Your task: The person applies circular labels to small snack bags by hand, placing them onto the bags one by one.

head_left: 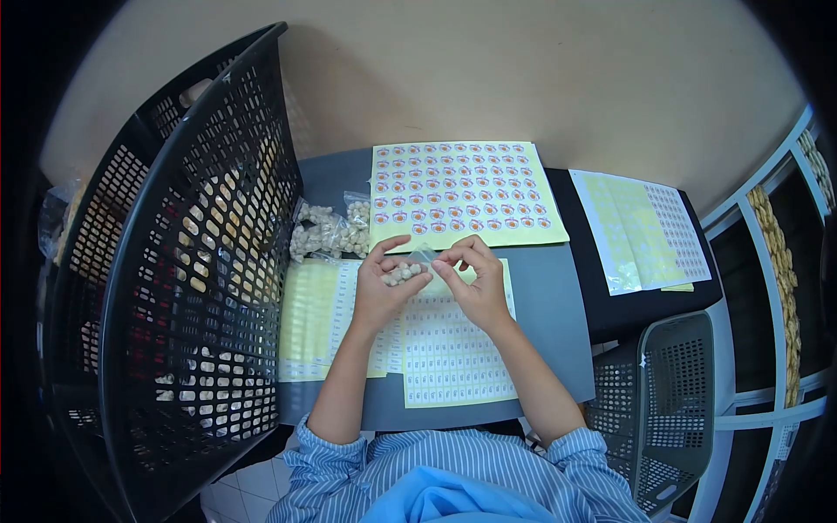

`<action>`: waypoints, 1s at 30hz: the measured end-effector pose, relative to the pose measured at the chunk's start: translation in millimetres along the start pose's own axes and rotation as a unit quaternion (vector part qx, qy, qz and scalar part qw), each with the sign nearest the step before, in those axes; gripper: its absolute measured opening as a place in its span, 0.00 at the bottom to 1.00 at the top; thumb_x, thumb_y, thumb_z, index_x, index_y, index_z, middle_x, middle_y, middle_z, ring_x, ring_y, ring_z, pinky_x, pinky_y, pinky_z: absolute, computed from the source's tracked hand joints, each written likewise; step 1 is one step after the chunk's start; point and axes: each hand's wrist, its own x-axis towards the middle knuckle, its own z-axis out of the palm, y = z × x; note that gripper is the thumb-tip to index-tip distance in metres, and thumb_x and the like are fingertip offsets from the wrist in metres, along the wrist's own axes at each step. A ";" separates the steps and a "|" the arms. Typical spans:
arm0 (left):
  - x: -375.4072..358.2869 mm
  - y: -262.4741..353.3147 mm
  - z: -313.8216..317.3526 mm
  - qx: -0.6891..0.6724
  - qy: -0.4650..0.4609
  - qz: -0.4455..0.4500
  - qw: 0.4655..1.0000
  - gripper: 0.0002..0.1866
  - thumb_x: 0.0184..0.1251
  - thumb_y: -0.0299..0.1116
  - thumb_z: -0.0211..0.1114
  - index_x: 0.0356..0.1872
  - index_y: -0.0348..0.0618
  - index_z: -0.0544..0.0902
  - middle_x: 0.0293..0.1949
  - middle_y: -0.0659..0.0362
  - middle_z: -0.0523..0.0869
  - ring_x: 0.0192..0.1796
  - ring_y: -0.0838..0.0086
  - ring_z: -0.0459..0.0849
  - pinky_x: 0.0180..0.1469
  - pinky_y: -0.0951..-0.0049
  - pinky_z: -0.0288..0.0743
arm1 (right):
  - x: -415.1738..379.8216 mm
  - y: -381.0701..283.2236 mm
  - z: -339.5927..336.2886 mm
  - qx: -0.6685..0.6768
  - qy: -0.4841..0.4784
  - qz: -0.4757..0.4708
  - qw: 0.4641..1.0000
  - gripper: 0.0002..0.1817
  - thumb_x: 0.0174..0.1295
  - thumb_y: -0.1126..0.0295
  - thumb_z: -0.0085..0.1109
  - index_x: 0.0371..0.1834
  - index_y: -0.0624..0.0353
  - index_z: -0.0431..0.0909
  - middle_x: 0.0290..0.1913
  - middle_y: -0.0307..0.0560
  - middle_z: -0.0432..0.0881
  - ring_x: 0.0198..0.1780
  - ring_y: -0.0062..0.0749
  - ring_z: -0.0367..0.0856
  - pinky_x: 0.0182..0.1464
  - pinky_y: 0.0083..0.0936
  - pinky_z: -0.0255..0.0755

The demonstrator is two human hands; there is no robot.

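Observation:
My left hand [384, 283] is closed around a small clear plastic bag [404, 275] filled with pale, round, nut-like pieces. At the bag's upper right end, my right hand [475, 283] pinches the clear plastic between thumb and fingers. Below both hands lies a sheet of small printed labels [458, 357], with another, yellowish label sheet [309, 305] partly under my left forearm. Just beyond the hands is a sheet of round orange-and-pink stickers [466, 187]. Several filled bags [327, 231] of similar pale pieces lie to the left of it.
A tall black perforated basket [196, 288] stands along the left side with bagged goods behind its mesh. On a black surface at right lie more sticker sheets [641, 231]. A grey basket [676, 401] sits lower right, beside a white rack [772, 261] holding packaged goods.

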 end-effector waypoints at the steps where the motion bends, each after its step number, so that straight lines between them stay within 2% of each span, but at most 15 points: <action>1: -1.0 2.0 1.9 -0.024 0.016 -0.015 0.999 0.29 0.48 0.22 0.66 0.54 0.36 0.68 0.37 0.57 0.81 0.37 0.80 0.80 0.38 0.82 0.74 | 0.0 0.3 -0.2 -0.001 0.001 -0.001 1.000 0.04 0.50 0.73 0.63 0.27 0.61 0.78 0.27 0.40 0.73 0.31 0.23 0.72 0.34 0.19 0.65; 2: -1.6 0.2 4.1 -0.025 0.015 -0.013 0.999 0.29 0.48 0.22 0.66 0.54 0.36 0.68 0.37 0.57 0.81 0.37 0.80 0.80 0.38 0.82 0.74 | 0.2 0.6 -0.9 0.028 0.011 0.018 0.999 0.04 0.51 0.73 0.62 0.27 0.61 0.78 0.29 0.39 0.73 0.32 0.21 0.71 0.34 0.18 0.64; 4: -2.9 -5.5 9.1 -0.209 -0.020 -0.028 0.977 0.33 0.49 0.22 0.66 0.59 0.37 0.63 0.43 0.57 0.79 0.42 0.78 0.79 0.39 0.81 0.75 | 1.6 3.1 -1.6 0.055 0.023 0.035 0.998 0.04 0.52 0.74 0.61 0.28 0.62 0.78 0.30 0.38 0.73 0.32 0.19 0.70 0.35 0.16 0.64; 6: -6.0 -8.2 14.4 -0.220 -0.045 -0.024 0.974 0.30 0.52 0.23 0.64 0.58 0.39 0.63 0.46 0.58 0.77 0.46 0.76 0.78 0.40 0.78 0.76 | 0.7 8.2 -1.7 0.142 0.019 0.076 0.987 0.03 0.54 0.75 0.59 0.28 0.63 0.77 0.31 0.38 0.74 0.34 0.17 0.71 0.37 0.16 0.66; 8: -7.0 -10.4 18.3 -0.267 -0.013 -0.075 0.961 0.24 0.56 0.25 0.62 0.54 0.41 0.65 0.45 0.58 0.77 0.46 0.76 0.77 0.42 0.77 0.76 | -0.1 13.2 -4.3 0.146 0.007 0.077 0.986 0.03 0.54 0.75 0.59 0.28 0.63 0.77 0.31 0.38 0.74 0.34 0.17 0.71 0.38 0.16 0.66; 9: -6.5 -12.9 19.9 -0.236 0.004 -0.071 0.969 0.18 0.59 0.27 0.60 0.49 0.43 0.67 0.44 0.58 0.77 0.46 0.76 0.77 0.42 0.77 0.76 | 0.1 14.6 -5.0 0.152 -0.007 0.078 0.985 0.03 0.55 0.75 0.58 0.28 0.64 0.76 0.32 0.38 0.74 0.34 0.18 0.72 0.39 0.16 0.67; 13: -8.2 -10.8 26.9 -0.251 0.018 -0.066 0.966 0.16 0.60 0.30 0.60 0.48 0.43 0.67 0.44 0.58 0.77 0.44 0.76 0.78 0.40 0.77 0.76 | 5.1 14.7 -10.8 0.147 0.002 0.071 0.987 0.03 0.52 0.74 0.61 0.26 0.61 0.79 0.29 0.38 0.76 0.31 0.19 0.72 0.34 0.16 0.64; 16: -9.5 -12.2 27.2 -0.272 0.008 -0.088 0.958 0.15 0.60 0.31 0.60 0.46 0.44 0.68 0.41 0.60 0.78 0.41 0.78 0.79 0.37 0.79 0.75 | 7.3 6.9 -24.3 0.079 -0.039 0.057 0.994 0.04 0.52 0.73 0.61 0.27 0.62 0.79 0.29 0.38 0.77 0.32 0.19 0.72 0.35 0.16 0.64; 18: -9.1 -17.2 25.4 -0.239 0.002 -0.094 0.967 0.13 0.60 0.32 0.60 0.44 0.45 0.69 0.37 0.62 0.78 0.39 0.81 0.79 0.35 0.81 0.75 | 5.7 3.4 -31.1 0.100 -0.129 0.106 0.981 0.05 0.52 0.72 0.61 0.28 0.62 0.79 0.32 0.39 0.78 0.35 0.20 0.73 0.37 0.17 0.65; 22: -10.4 -16.4 27.1 -0.221 0.014 -0.111 0.969 0.09 0.60 0.31 0.60 0.40 0.46 0.72 0.31 0.64 0.78 0.35 0.84 0.77 0.35 0.81 0.75 | -0.7 7.7 -56.1 0.078 -0.062 0.112 0.989 0.05 0.51 0.73 0.60 0.31 0.61 0.80 0.34 0.42 0.79 0.38 0.26 0.76 0.40 0.20 0.67; 24: -10.1 -18.0 26.8 -0.261 0.011 -0.128 0.957 0.09 0.59 0.32 0.60 0.39 0.45 0.72 0.31 0.64 0.78 0.34 0.83 0.77 0.35 0.80 0.75 | -11.9 10.2 -76.9 -0.136 -0.070 0.036 0.988 0.11 0.50 0.72 0.59 0.38 0.58 0.79 0.42 0.44 0.79 0.48 0.36 0.74 0.50 0.30 0.66; 25: -10.3 -18.9 26.6 -0.300 0.012 -0.144 0.943 0.08 0.59 0.32 0.60 0.38 0.45 0.73 0.30 0.64 0.78 0.33 0.83 0.76 0.36 0.78 0.75 | -18.2 13.1 -84.8 -0.138 -0.070 0.037 0.987 0.11 0.50 0.72 0.59 0.38 0.58 0.79 0.42 0.44 0.79 0.48 0.36 0.74 0.50 0.30 0.66; 27: -8.2 -19.5 23.8 -0.345 0.012 -0.153 0.926 0.08 0.59 0.33 0.60 0.38 0.44 0.73 0.30 0.64 0.78 0.33 0.82 0.76 0.37 0.76 0.75 | -31.4 17.9 -95.3 -0.268 -0.115 0.014 0.956 0.16 0.50 0.73 0.59 0.45 0.56 0.77 0.49 0.44 0.78 0.58 0.44 0.67 0.60 0.37 0.58; 28: -6.7 -19.5 22.2 -0.388 0.012 -0.162 0.907 0.09 0.59 0.34 0.60 0.37 0.44 0.73 0.29 0.64 0.77 0.33 0.81 0.76 0.38 0.75 0.76 | -36.7 17.3 -97.0 -0.269 -0.115 0.014 0.956 0.16 0.50 0.73 0.59 0.45 0.56 0.77 0.49 0.44 0.78 0.58 0.44 0.67 0.60 0.37 0.58; 30: -6.1 -21.3 22.2 -0.404 0.013 -0.174 0.898 0.08 0.60 0.34 0.60 0.36 0.43 0.74 0.30 0.63 0.78 0.33 0.80 0.76 0.37 0.74 0.76 | -45.1 15.0 -98.8 -0.326 -0.142 0.026 0.934 0.19 0.51 0.68 0.59 0.48 0.53 0.75 0.54 0.40 0.75 0.65 0.44 0.59 0.65 0.46 0.47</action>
